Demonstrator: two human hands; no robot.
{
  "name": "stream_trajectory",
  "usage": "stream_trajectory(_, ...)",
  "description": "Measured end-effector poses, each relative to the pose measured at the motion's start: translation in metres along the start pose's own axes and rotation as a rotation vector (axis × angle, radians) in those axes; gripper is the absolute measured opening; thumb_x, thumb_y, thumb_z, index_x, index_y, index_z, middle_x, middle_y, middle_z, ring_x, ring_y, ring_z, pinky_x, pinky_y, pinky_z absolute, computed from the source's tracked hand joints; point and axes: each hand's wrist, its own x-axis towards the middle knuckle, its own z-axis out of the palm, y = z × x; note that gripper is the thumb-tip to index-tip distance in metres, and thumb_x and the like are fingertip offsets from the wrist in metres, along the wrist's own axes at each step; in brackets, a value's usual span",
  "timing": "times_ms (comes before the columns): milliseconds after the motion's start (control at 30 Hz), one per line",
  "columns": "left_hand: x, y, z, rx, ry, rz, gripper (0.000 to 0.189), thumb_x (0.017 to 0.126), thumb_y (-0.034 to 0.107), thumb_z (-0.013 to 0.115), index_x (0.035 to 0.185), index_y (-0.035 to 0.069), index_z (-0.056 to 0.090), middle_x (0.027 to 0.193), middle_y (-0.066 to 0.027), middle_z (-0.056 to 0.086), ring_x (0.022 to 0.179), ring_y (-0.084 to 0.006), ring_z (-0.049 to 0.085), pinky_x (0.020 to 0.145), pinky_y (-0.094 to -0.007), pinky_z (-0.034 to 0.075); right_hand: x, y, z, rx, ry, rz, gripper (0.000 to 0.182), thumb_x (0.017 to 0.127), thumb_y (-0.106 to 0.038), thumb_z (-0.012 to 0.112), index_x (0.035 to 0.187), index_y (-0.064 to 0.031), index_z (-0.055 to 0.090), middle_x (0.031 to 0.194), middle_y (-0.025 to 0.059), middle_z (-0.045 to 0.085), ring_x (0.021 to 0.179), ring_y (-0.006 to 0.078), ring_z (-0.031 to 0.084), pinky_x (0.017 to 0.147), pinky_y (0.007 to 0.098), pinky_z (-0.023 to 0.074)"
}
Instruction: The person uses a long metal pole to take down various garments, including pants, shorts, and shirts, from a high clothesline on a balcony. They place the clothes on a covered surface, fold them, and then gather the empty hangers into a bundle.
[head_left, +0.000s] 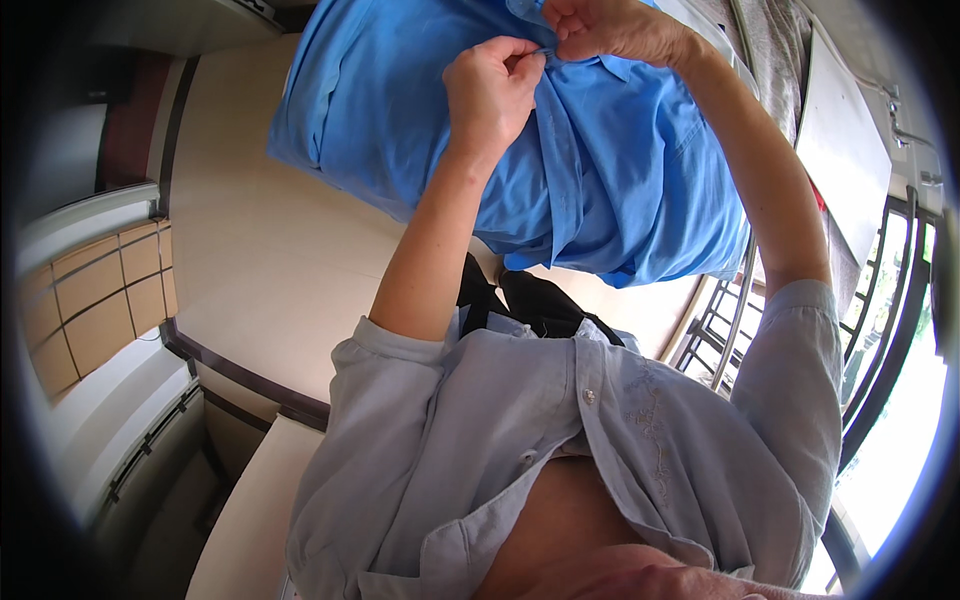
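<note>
A bright blue long garment, a button-front shirt (615, 165), spreads in loose folds before me, its front placket running down the middle. My left hand (495, 94) pinches the edge of the placket near the top of the picture between thumb and forefinger. Right beside it, my right hand (600, 30) is bent over the same stretch of cloth, fingers curled, holding the shirt. A small piece of the edge shows between the fingertips; whether it is a button or a buttonhole cannot be told. What supports the shirt is hidden.
A pale floor (255, 202) with dark border strips extends to the left. Brown panels crossed by dark lines (105, 300) stand at the far left. On the right are a white board (840, 142), grey cloth (776, 67), a metal rail (739, 315) and barred windows.
</note>
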Motion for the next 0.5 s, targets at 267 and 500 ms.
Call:
stream_trajectory(267,0.000,-0.003,0.000,-0.103,-0.038,-0.073,0.016,0.079,0.009,0.062,0.086,-0.005,0.062,0.061,-0.0031,0.059,0.048,-0.0065,0.052,0.046,-0.0195,0.041,-0.001,0.000,0.003,0.003,0.052,-0.023,0.014,0.072,-0.004,0.066,0.073,-0.0043,0.052,0.065,-0.0049,0.048,0.063,0.0039,0.042,0.054,0.0207,0.0368)
stream_trajectory(500,-0.001,0.000,0.002,-0.176,-0.008,-0.108,0.015,0.078,0.008,0.062,0.086,-0.006,0.062,0.061,-0.0031,0.059,0.048,-0.0064,0.051,0.045,-0.0194,0.040,-0.004,-0.007,0.009,-0.024,0.103,-0.007,0.016,0.072,-0.006,0.068,0.077,-0.0037,0.053,0.068,-0.0045,0.047,0.065,0.0051,0.042,0.056,0.0217,0.0377)
